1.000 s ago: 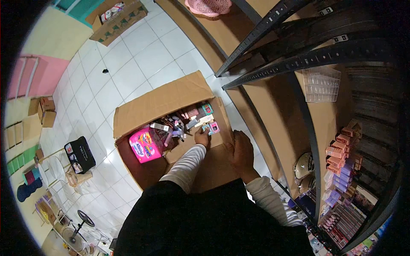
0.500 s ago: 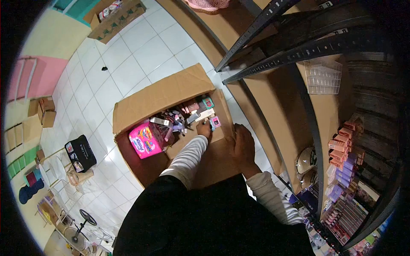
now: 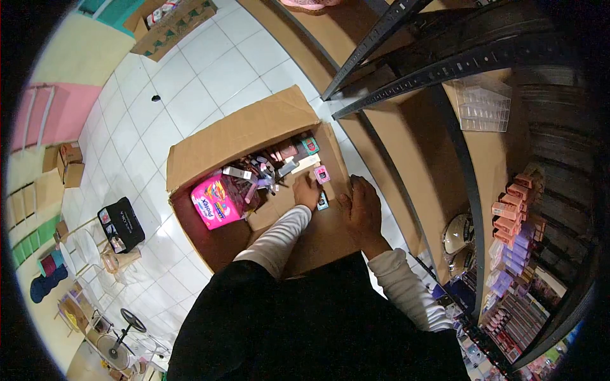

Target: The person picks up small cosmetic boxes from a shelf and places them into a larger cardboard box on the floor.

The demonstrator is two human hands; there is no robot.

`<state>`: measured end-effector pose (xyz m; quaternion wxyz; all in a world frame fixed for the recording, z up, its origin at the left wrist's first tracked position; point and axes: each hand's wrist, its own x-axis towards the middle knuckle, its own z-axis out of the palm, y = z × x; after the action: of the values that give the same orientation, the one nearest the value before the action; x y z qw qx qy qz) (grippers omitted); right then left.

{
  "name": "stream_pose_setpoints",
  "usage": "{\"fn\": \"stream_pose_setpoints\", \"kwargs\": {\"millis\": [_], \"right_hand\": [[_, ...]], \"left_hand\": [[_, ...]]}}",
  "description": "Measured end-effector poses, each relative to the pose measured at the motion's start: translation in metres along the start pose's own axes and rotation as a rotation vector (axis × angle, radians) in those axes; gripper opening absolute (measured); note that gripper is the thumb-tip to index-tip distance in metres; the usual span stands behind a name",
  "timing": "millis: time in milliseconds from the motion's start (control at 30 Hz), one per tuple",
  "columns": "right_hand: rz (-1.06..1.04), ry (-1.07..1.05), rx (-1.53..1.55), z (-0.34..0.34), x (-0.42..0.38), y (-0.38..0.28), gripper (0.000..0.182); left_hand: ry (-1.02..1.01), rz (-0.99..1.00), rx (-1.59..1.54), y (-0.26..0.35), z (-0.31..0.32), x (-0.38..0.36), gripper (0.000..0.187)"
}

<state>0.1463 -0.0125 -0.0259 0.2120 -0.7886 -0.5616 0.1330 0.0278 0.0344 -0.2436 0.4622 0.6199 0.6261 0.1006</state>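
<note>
A large open cardboard box [image 3: 238, 138] sits on the floor in front of me, with loose items inside. Down in it is my left hand [image 3: 307, 192], fingers curled, at a small blue box [image 3: 322, 200] that shows beside its thumb; the fingertips are hidden. Just beyond lies a small pink box [image 3: 322, 174], near a white carton [image 3: 304, 163] and a green box [image 3: 310, 145]. My right hand [image 3: 363, 213] grips the right wall of the cardboard box, thumb on the inner side. A pink Protex pack [image 3: 217, 202] stands at the left, beside several cosmetic tubes [image 3: 264, 171].
Shelves with black metal posts [image 3: 457, 105] rise on the right, holding a clear plastic organizer [image 3: 484, 106] and orange boxes [image 3: 511, 209]. A black case [image 3: 121, 227] and a fan [image 3: 113, 351] are on the left. Another carton [image 3: 171, 35] stands at the back.
My left hand has drawn slightly back toward me, and the small blue box now shows beside it. The pink box is more fully exposed. My right hand stays on the wall.
</note>
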Motion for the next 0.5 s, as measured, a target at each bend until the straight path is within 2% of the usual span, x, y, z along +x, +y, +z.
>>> {"fn": "stream_pose_setpoints", "kwargs": {"millis": [67, 167, 267, 300, 400, 500], "right_hand": [[0.010, -0.014, 0.008, 0.000, 0.000, 0.000, 0.040], [0.037, -0.050, 0.060, -0.003, 0.002, -0.001, 0.038], [0.024, -0.030, 0.071, 0.000, 0.001, 0.002, 0.038], [0.018, -0.020, 0.066, 0.001, 0.001, 0.003, 0.038], [0.030, -0.023, 0.068, 0.000, 0.001, 0.002, 0.038], [0.033, -0.025, 0.058, 0.001, 0.002, 0.003, 0.038]], "left_hand": [[0.073, 0.301, -0.060, 0.006, -0.003, 0.017, 0.036], [-0.044, 0.192, -0.183, 0.014, 0.002, 0.032, 0.035], [-0.122, 0.129, -0.078, 0.024, -0.001, 0.041, 0.033], [-0.159, 0.014, -0.148, 0.023, 0.002, 0.047, 0.030], [-0.294, -0.118, -0.171, 0.015, 0.004, 0.044, 0.029], [-0.423, 0.077, -0.016, 0.006, 0.006, 0.032, 0.026]]}}
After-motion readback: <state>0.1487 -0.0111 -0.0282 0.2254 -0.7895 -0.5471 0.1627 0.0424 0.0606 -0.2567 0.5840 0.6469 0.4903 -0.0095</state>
